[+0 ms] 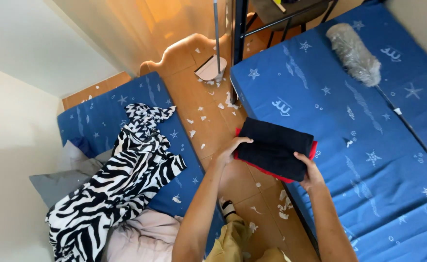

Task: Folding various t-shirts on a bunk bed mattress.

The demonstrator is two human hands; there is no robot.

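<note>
Blue mattress [368, 121] | folded black cloth [274, 148] flat; long axis upper-left to lower-right

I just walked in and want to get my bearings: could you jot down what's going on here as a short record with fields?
Setting: narrow tiled floor between two blue star-patterned mattresses
Left hand: grips the left edge of a folded black and red cloth
Right hand: grips the cloth's right end
Left mattress: holds a zebra-striped fabric and a grey pillow
Right mattress: holds a grey feather duster
Floor litter: white paper scraps, dustpan at the far end
</note>
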